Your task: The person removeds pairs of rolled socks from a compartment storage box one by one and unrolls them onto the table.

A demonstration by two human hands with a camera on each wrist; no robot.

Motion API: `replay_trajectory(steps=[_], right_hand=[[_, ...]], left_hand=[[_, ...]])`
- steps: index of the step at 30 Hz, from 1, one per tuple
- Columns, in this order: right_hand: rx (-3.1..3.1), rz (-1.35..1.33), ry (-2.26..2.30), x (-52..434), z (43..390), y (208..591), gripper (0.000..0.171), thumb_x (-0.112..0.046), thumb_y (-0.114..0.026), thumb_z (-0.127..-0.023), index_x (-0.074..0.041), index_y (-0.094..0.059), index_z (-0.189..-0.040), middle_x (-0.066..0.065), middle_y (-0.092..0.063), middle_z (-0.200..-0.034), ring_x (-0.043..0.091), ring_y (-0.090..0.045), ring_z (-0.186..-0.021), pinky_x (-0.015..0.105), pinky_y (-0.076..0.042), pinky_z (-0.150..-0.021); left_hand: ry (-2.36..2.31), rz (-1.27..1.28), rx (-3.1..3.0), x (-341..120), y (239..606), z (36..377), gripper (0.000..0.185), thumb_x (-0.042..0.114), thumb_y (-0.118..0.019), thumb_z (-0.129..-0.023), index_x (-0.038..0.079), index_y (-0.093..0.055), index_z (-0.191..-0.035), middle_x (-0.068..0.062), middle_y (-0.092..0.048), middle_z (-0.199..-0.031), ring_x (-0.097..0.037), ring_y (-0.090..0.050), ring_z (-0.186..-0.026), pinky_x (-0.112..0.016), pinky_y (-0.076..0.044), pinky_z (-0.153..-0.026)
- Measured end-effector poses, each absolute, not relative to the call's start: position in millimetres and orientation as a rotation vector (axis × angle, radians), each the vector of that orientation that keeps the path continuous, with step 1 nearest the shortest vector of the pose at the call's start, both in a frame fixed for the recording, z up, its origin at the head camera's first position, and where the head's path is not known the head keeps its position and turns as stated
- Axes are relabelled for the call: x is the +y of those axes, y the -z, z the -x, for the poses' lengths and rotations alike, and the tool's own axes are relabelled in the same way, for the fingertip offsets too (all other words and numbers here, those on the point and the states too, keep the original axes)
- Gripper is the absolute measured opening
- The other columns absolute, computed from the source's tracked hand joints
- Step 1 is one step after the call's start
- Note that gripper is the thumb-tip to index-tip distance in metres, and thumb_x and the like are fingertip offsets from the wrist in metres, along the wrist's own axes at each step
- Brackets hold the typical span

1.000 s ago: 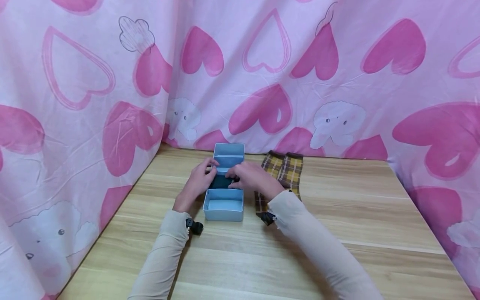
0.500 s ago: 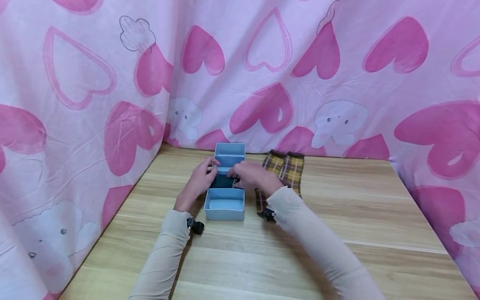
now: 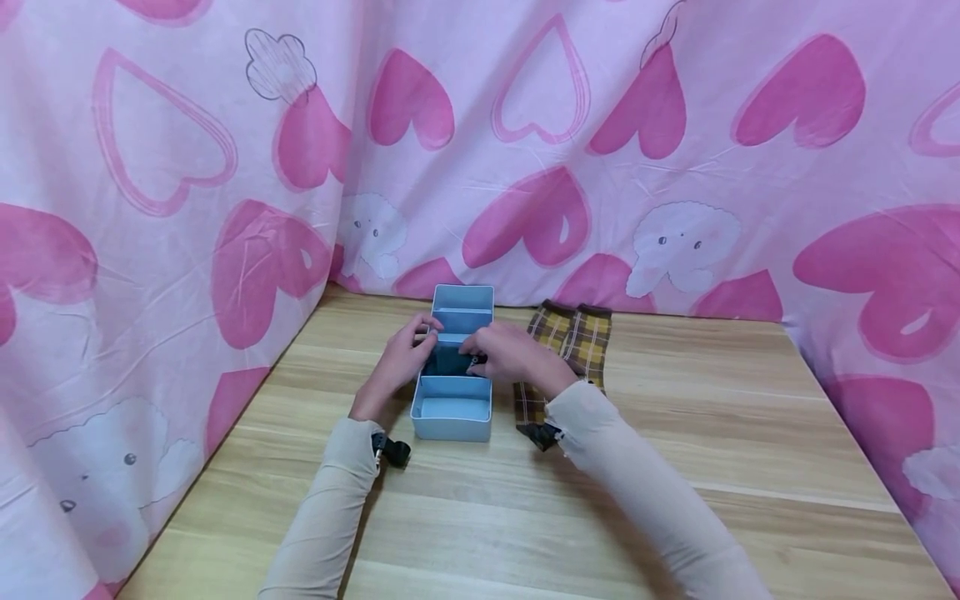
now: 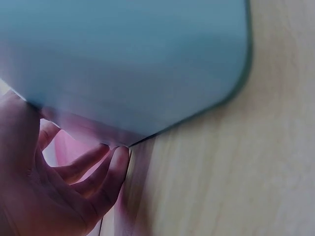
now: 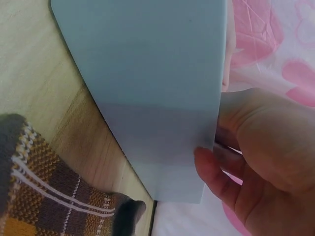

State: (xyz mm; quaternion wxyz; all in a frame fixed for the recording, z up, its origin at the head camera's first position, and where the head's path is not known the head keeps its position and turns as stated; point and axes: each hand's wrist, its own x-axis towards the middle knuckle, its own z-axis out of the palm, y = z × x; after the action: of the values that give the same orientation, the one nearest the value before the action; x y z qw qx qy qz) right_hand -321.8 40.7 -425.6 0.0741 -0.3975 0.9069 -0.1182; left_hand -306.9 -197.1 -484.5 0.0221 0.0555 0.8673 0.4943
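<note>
Dark socks [image 3: 446,362] sit in the blue box's [image 3: 452,417] middle compartment, both the left hand [image 3: 400,360] and right hand [image 3: 504,353] tucking them in; plaid socks [image 3: 572,337] wait beside.

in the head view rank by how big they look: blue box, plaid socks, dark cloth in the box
1. blue box
2. plaid socks, partly hidden by the right arm, so only roughly smaller
3. dark cloth, mostly covered by both hands

A pale blue divided box [image 3: 452,407] stood lengthwise mid-table; a dark folded sock [image 3: 446,362] lay in its middle compartment.
</note>
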Motion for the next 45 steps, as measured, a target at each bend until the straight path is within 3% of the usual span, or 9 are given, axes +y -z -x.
replay_trajectory(steps=[7,10,15,24,34,38,45], right_hand=[[2.735,1.175,0.424,47,319,424,0.036,-0.033,-0.079,-0.1,-0.019,-0.079,-0.134,0.0,-0.08,-0.128,0.014,-0.069,-0.102,0.037,-0.061,-0.095],[2.742,1.187,0.417,49,319,425,0.035,-0.034,-0.079,-0.101,-0.02,-0.079,-0.133,0.0,-0.08,-0.126,0.014,-0.068,-0.1,0.035,-0.06,-0.093],[2.752,1.195,0.425,51,318,427,0.035,-0.035,-0.079,-0.101,-0.021,-0.079,-0.132,-0.001,-0.08,-0.126,0.012,-0.068,-0.098,0.033,-0.059,-0.091],[2.779,1.166,0.513,55,314,418,0.037,-0.034,-0.08,-0.1,-0.021,-0.078,-0.134,-0.001,-0.081,-0.125,0.012,-0.069,-0.096,0.031,-0.061,-0.087],[2.773,1.13,0.656,59,307,407,0.039,-0.031,-0.08,-0.1,-0.02,-0.076,-0.138,0.001,-0.079,-0.128,0.019,-0.069,-0.092,0.029,-0.059,-0.079],[2.762,1.114,0.749,63,304,407,0.038,-0.03,-0.08,-0.1,-0.02,-0.077,-0.136,0.002,-0.079,-0.127,0.016,-0.067,-0.086,0.028,-0.058,-0.073],[2.765,1.104,0.937,76,300,404,0.034,-0.029,-0.081,-0.099,-0.018,-0.078,-0.131,0.002,-0.079,-0.123,0.016,-0.072,-0.102,0.032,-0.064,-0.085]], left_hand=[[-1.542,-0.208,2.666,-197,484,307,0.026,0.036,-0.045,-0.117,0.027,-0.053,-0.14,-0.015,-0.05,-0.16,-0.048,-0.052,-0.147,-0.069,-0.044,-0.119],[-1.547,-0.241,2.652,-197,484,307,0.034,0.037,-0.044,-0.118,0.026,-0.05,-0.15,-0.016,-0.05,-0.161,-0.048,-0.052,-0.148,-0.069,-0.044,-0.119],[-1.565,-0.233,2.61,-199,485,307,0.047,0.041,-0.046,-0.117,0.034,-0.04,-0.162,-0.018,-0.045,-0.166,-0.048,-0.049,-0.15,-0.07,-0.044,-0.118],[-1.6,-0.201,2.574,-203,489,309,0.046,0.051,-0.05,-0.113,0.043,-0.042,-0.158,-0.016,-0.044,-0.167,-0.046,-0.047,-0.152,-0.069,-0.046,-0.117],[-1.606,-0.169,2.561,-203,489,311,0.046,0.051,-0.049,-0.114,0.041,-0.043,-0.158,-0.016,-0.046,-0.166,-0.046,-0.048,-0.151,-0.069,-0.045,-0.118],[-1.602,-0.171,2.566,-203,489,310,0.046,0.05,-0.049,-0.114,0.04,-0.043,-0.159,-0.016,-0.044,-0.168,-0.046,-0.048,-0.152,-0.068,-0.046,-0.118],[-1.622,-0.165,2.56,-203,489,310,0.043,0.042,-0.049,-0.115,0.042,-0.044,-0.158,-0.016,-0.044,-0.168,-0.046,-0.048,-0.152,-0.069,-0.046,-0.117]])
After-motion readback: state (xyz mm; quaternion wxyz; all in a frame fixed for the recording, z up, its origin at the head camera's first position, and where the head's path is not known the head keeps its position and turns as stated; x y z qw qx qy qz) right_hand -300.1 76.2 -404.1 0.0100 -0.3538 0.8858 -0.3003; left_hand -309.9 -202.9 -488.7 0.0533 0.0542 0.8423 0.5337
